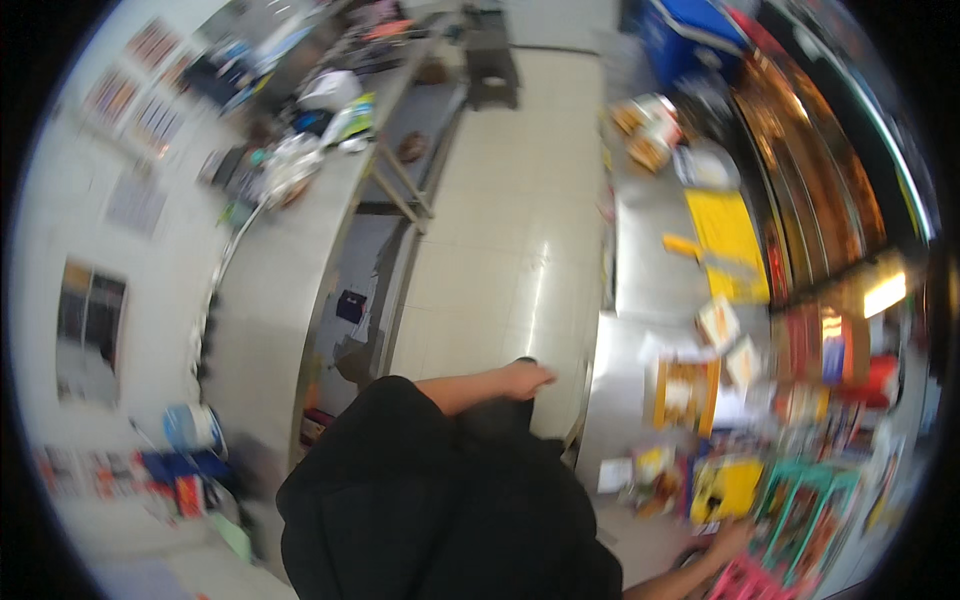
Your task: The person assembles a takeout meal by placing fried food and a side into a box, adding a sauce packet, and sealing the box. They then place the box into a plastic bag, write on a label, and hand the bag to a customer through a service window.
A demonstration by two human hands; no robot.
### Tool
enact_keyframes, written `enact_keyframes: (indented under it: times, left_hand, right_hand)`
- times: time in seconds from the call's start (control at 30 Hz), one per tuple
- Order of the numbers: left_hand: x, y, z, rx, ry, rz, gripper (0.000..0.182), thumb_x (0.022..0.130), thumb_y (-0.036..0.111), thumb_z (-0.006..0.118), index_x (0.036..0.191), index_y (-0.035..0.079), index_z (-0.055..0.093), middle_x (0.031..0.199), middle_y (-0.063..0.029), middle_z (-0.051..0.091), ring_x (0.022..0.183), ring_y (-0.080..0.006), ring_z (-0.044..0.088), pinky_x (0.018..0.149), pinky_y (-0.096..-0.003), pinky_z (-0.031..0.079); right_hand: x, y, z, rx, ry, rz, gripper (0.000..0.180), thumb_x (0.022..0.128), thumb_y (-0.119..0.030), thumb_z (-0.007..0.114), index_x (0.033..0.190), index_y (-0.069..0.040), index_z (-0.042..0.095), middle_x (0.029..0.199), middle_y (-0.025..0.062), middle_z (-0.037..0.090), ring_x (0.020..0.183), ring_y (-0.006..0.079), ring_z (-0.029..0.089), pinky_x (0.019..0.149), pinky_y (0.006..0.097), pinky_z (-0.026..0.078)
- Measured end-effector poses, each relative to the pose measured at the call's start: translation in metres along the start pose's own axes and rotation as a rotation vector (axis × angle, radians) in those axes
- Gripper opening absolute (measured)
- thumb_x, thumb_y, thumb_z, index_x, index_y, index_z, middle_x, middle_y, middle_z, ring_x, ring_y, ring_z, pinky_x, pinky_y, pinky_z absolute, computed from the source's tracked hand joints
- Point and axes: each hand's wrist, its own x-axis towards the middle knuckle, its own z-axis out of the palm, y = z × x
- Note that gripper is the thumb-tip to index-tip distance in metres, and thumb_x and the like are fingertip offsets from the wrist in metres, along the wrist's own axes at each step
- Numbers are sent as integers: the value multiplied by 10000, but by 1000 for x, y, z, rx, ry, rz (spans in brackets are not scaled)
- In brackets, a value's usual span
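Note:
My left hand (526, 379) hangs in front of my black clothing (450, 517), above the tiled floor. Its fingers look curled, and nothing shows in them. My right hand (731, 541) reaches out low on the right, blurred, beside a pink plastic basket (750, 581) and a green rack (806, 480). Whether it touches or holds either one, I cannot tell. Just beyond that hand a yellow item (726, 489) with a dark mark stands among small goods.
A steel counter (259, 300) runs along the left wall. On the right steel counter (649, 247), a yellow-handled knife (682, 244) lies across a yellow cutting board (724, 217). Farther back are bread packs (652, 135), a blue cooler box (690, 37) and a dark stool (491, 64).

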Motion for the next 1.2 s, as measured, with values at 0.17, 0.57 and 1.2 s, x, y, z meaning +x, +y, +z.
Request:
enact_keyframes:
  times: [0.17, 0.57, 1.2]
  left_hand:
    - [-93, -151, 14, -477, -664, -673, 707, 1133, 575, 277, 1543, 62, 539, 1604, -162, 524, 1406, -392, 552, 1126, -549, 492]
    - [-175, -440, -259, -736, 195, -315, 466, 1076, 445, 551, 1133, 25, 746, 1161, -168, 752, 1086, -315, 689, 943, -452, 537]
    - [-6, -1033, -807, -141, 1442, -1039, 219, 946, 120, 655, 1164, 94, 649, 1170, -123, 668, 1131, -364, 612, 992, -496, 479]
  right_hand:
    - [41, -171, -73, 795, 215, -296, 326, 1040, -250, 664, 1228, 12, 713, 1071, 193, 698, 908, 321, 624, 818, 416, 517]
    - [4, -835, -142, 192, -1490, -973, 394, 1085, -311, 580, 1381, -62, 656, 1278, 107, 706, 1097, 258, 703, 888, 401, 590]
    - [226, -1813, -286, 965, -621, -1599, 250, 982, -46, 627, 1225, -21, 573, 1148, 175, 652, 1083, 305, 665, 885, 411, 549]
